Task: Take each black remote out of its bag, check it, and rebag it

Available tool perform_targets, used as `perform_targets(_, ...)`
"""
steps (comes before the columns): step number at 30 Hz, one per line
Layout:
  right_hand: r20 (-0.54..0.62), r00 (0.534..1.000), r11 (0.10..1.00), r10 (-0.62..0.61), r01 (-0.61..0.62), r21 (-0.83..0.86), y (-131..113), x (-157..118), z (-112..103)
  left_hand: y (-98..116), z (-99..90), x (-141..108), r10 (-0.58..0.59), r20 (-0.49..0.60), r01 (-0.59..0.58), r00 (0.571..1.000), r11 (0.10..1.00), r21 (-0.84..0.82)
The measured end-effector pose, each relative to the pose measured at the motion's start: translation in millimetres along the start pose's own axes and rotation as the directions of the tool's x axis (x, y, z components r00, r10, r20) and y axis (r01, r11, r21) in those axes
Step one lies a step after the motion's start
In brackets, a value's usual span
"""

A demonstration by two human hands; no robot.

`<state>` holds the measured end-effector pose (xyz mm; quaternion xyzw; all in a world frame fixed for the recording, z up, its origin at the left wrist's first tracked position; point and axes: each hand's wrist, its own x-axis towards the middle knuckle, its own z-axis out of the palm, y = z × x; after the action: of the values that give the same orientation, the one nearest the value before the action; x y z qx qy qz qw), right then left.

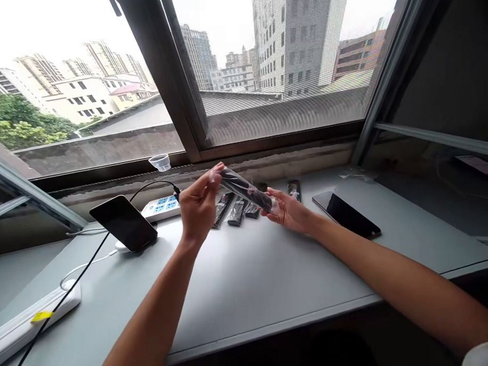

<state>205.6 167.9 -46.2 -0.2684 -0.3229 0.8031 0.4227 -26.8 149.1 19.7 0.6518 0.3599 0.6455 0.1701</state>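
Note:
Both hands hold a long, narrow black item in a clear plastic wrapper, lifted above the desk and tilted down to the right. The upper left end is pinched between the thumb and fingers of my left hand. My right hand grips the lower right end. What lies inside the wrapper I cannot make out exactly. Behind it on the desk are several similar black wrapped packets, partly hidden by the held one. Another wrapped packet lies just beyond my right hand.
On the grey desk, a dark tablet lies at right and a phone leans on a stand at left. A blue-and-white power strip, a white bar and cables lie at left. A clear plastic cup stands by the window.

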Motion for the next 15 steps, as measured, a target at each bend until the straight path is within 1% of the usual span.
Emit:
perform_targets(2, 0.066, 0.998, 1.0, 0.007, -0.007, -0.005, -1.7, -2.9, -2.3, 3.7, -5.0, 4.2, -0.02, -0.071, 0.022, 0.997, 0.999, 0.034)
perform_targets(4, 0.109, 0.994, 0.999, 0.007, -0.004, -0.036, -2.0, -5.1, -2.9, 5.7, -12.3, 6.9, -0.008, -0.107, 0.017, 0.994, 0.996, 0.084)
perform_targets(6, 0.125, 0.992, 0.997, 0.0, 0.01, -0.078, -0.9, -6.2, -3.0, 7.5, -20.8, 7.6, 0.061, -0.127, -0.039, 0.99, 0.985, 0.17)
perform_targets(7, 0.129, 0.992, 0.995, -0.003, 0.016, -0.1, -0.1, -6.3, -3.2, 8.8, -25.0, 7.2, 0.119, -0.127, -0.084, 0.985, 0.965, 0.249)
perform_targets(8, 0.13, 0.992, 0.992, -0.006, 0.022, -0.123, 0.7, -6.2, -3.6, 10.6, -28.7, 6.5, 0.196, -0.112, -0.146, 0.974, 0.926, 0.349)
perform_targets(9, 0.128, 0.992, 0.989, -0.008, 0.026, -0.145, 1.3, -6.1, -4.0, 12.5, -31.5, 5.4, 0.278, -0.063, -0.22, 0.959, 0.862, 0.457)
perform_targets(10, 0.126, 0.992, 0.985, -0.011, 0.033, -0.167, 1.6, -6.2, -4.4, 14.5, -33.2, 3.9, 0.342, 0.036, -0.304, 0.939, 0.777, 0.551)
perform_targets(11, 0.127, 0.992, 0.981, -0.016, 0.04, -0.192, 1.7, -6.6, -4.7, 16.1, -33.6, 2.0, 0.369, 0.178, -0.397, 0.912, 0.687, 0.608)
perform_targets(12, 0.132, 0.991, 0.975, -0.018, 0.047, -0.218, 1.3, -7.3, -4.8, 17.1, -32.7, -0.4, 0.352, 0.341, -0.489, 0.872, 0.613, 0.62)
perform_targets(13, 0.139, 0.99, 0.968, -0.019, 0.052, -0.243, 0.5, -8.5, -4.8, 17.1, -30.9, -3.3, 0.293, 0.5, -0.569, 0.815, 0.568, 0.595)
perform_targets(14, 0.15, 0.989, 0.961, -0.013, 0.053, -0.271, -0.8, -10.0, -4.8, 16.1, -28.7, -6.5, 0.209, 0.63, -0.622, 0.748, 0.553, 0.555)
perform_targets(15, 0.161, 0.987, 0.952, 0.003, 0.047, -0.303, -2.6, -11.7, -4.9, 14.0, -26.7, -9.9, 0.111, 0.721, -0.644, 0.684, 0.556, 0.525)
